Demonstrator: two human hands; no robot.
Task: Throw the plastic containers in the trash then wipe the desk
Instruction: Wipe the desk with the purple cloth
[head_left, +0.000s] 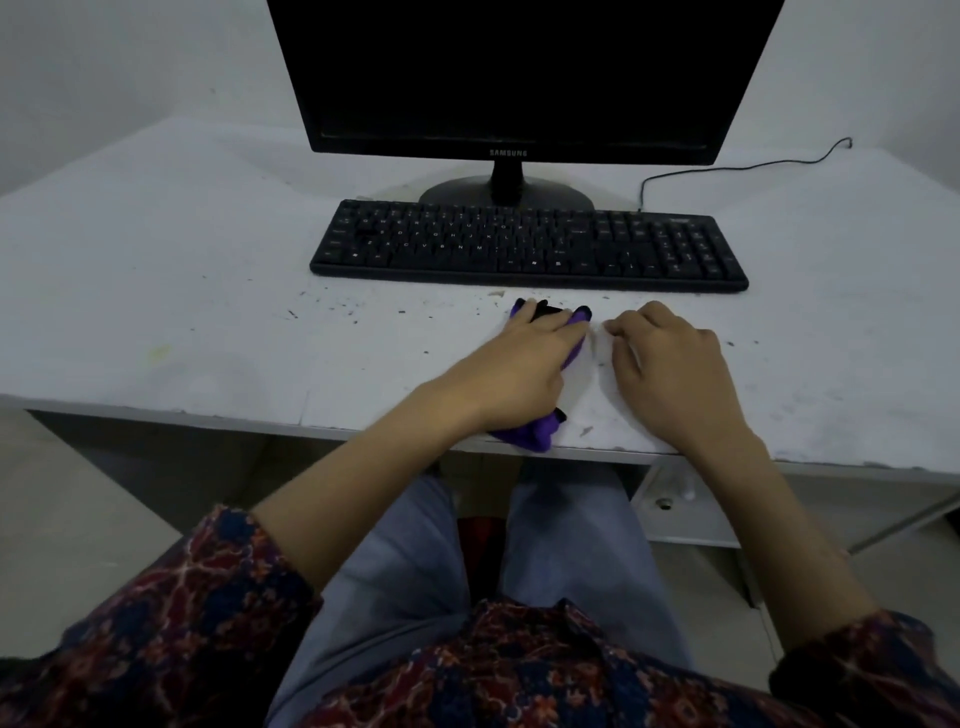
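My left hand (524, 358) presses flat on a purple and black cloth (535, 436) on the white desk (182, 312), just in front of the keyboard. The cloth shows past my fingertips and under my wrist at the desk's front edge. My right hand (670, 364) rests palm down on the desk beside it, fingers curled, holding nothing. Dark specks and crumbs dot the desk surface to the left of the cloth. No plastic container is in view.
A black keyboard (530, 244) lies across the middle of the desk, with a black monitor (519, 78) on its stand behind it. A thin black cable (743, 169) trails at the back right. A drawer unit (685, 514) sits under the desk on the right.
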